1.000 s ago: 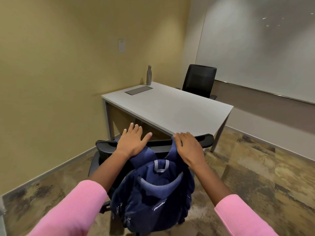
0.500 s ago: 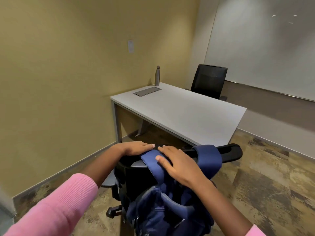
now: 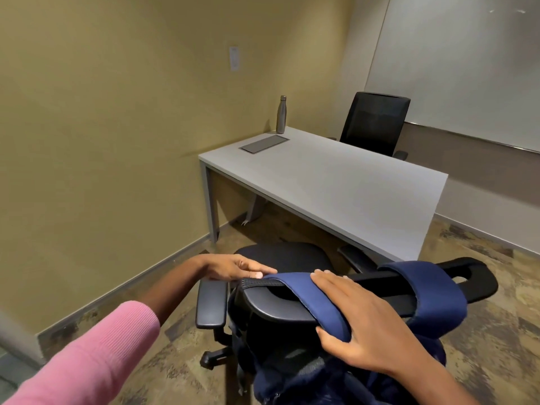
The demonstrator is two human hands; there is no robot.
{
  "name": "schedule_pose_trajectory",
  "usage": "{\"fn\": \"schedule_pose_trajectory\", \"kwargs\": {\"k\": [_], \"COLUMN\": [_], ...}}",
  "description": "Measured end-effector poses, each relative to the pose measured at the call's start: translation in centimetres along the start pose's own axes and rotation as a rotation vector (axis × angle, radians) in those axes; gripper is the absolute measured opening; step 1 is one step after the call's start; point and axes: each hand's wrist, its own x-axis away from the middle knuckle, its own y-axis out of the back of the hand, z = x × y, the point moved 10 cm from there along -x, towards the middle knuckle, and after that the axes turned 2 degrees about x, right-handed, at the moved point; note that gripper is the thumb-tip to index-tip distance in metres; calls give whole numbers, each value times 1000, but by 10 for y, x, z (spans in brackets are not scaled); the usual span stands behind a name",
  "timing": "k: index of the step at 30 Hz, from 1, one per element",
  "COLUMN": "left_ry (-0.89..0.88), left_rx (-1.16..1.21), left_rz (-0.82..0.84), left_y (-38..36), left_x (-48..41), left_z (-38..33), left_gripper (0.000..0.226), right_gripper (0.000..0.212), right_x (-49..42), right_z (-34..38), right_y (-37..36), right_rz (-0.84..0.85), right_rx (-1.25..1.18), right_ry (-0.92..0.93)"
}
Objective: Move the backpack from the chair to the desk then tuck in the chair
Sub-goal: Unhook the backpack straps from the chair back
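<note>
A navy backpack (image 3: 330, 378) hangs behind the back of a black office chair (image 3: 286, 258), with both shoulder straps looped over the top of the backrest. My right hand (image 3: 362, 325) grips the nearer strap, thumb under it and fingers over it. My left hand (image 3: 236, 267) pinches the far end of that same strap at the backrest's left corner. The second strap (image 3: 435, 293) drapes over the backrest further right. The grey desk (image 3: 336, 182) stands just beyond the chair, its near edge close to the right armrest.
A metal bottle (image 3: 281, 114) and a flat grey pad (image 3: 264, 143) sit at the desk's far left corner. A second black chair (image 3: 375, 122) stands behind the desk. A yellow wall runs along the left; a whiteboard covers the right wall.
I have come closer and higher over the chair. My right hand has closed around the left strap and my left hand has slid to pinch its end.
</note>
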Motion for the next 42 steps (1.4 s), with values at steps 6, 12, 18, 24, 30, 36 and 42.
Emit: {"fn": "schedule_pose_trajectory", "kwargs": {"k": [6, 12, 18, 24, 30, 36, 42], "left_ry": [-17, -134, -249, -339, -332, -248, -294], "left_rx": [62, 241, 265, -95, -278, -250, -248], "left_rz": [32, -84, -66, 21, -40, 78, -48], "left_y": [-1, -5, -2, -26, -30, -36, -29], "left_x": [-6, -5, 15, 22, 16, 10, 21], "left_z": [23, 27, 2, -53, -67, -64, -73], "left_gripper": [44, 61, 100, 70, 84, 86, 78], "right_gripper": [80, 82, 82, 82, 79, 75, 72], "right_x": [-1, -1, 0, -2, 1, 4, 5], "right_z": [-3, -4, -5, -3, 0, 5, 7], "right_y": [-3, -5, -4, -4, 4, 12, 10], "right_rz": [75, 112, 114, 121, 24, -108, -147], "right_rx": [-29, -22, -12, -14, -63, -74, -93], "right_ry": [-61, -87, -114, -112, -94, -5, 36]}}
